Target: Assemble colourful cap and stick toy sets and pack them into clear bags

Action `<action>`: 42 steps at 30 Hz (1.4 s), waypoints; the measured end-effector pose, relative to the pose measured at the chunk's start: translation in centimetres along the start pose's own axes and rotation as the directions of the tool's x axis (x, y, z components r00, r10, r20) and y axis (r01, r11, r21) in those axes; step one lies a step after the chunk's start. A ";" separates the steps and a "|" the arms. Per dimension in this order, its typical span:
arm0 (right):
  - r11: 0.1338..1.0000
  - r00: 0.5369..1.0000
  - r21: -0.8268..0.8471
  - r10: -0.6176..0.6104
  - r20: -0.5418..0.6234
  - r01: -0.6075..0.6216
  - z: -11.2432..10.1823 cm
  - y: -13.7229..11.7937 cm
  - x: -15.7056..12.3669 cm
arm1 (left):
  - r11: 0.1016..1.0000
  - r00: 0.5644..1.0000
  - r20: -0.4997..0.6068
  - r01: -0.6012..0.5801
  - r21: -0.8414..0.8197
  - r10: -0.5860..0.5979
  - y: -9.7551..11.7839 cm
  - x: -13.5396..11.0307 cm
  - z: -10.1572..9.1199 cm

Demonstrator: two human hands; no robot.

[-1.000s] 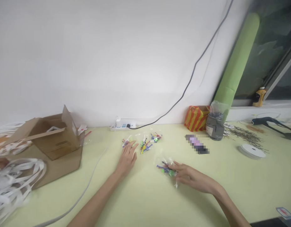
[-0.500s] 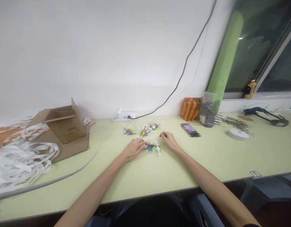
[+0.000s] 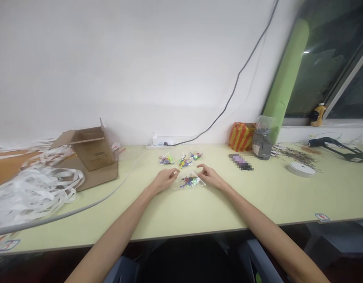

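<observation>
A clear plastic packet [image 3: 189,181] of small colourful plastic parts lies flat on the table between my two hands. A white stick in it slants toward the right. My left hand [image 3: 164,179] is at the packet's left edge, thumb and forefinger curved and apart. On the other side, my right hand [image 3: 210,176] is beside the white stick, its fingers bent with a gap between thumb and forefinger. Whether the fingertips touch the clear film is too fine to tell. Just beyond, similar packets lie at the left [image 3: 166,159], middle [image 3: 185,162] and right [image 3: 196,155].
A cardboard box [image 3: 93,147] and a heap of white ribbon [image 3: 37,192] occupy the left. A power strip [image 3: 160,142] sits by the wall. To the right are a phone [image 3: 241,162], striped bag [image 3: 242,136], grey container [image 3: 261,144] and white ribbon roll [image 3: 301,169].
My left hand has drawn back off the packet to the left, its fingers now curled. The packet's contents lie differently, the white stick more slanted. My right hand is nearer the packet.
</observation>
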State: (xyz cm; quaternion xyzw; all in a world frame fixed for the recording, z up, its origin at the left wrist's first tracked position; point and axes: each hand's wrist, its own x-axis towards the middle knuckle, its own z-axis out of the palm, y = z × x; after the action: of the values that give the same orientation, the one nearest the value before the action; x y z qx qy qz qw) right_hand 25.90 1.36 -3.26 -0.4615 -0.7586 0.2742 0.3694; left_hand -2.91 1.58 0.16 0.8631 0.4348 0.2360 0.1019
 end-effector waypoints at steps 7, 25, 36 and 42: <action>0.971 0.972 -0.094 0.212 -0.105 -0.222 2.1 0.7 2.4 | 0.999 0.995 0.098 0.005 0.040 -0.009 -0.9 0.2 0.2; 0.431 0.938 0.896 0.254 -0.236 0.108 -2.6 -1.3 2.7 | 0.996 0.997 0.024 0.067 0.056 -0.069 -0.9 0.5 1.2; 0.925 0.850 0.174 0.380 -0.366 -0.339 -3.7 2.1 1.5 | 0.999 0.995 0.103 0.015 -0.030 -0.012 0.7 -0.2 0.0; 0.916 0.932 0.294 0.328 -0.154 -0.274 -3.2 0.9 1.5 | 0.997 0.988 0.148 0.052 -0.053 -0.044 1.7 -0.4 -0.5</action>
State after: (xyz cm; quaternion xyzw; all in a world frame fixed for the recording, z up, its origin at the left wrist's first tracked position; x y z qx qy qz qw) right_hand 28.52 3.31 -1.62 -0.5442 -0.5931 0.3800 0.4557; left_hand -2.17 0.27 1.10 0.8642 0.4399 0.1813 0.1637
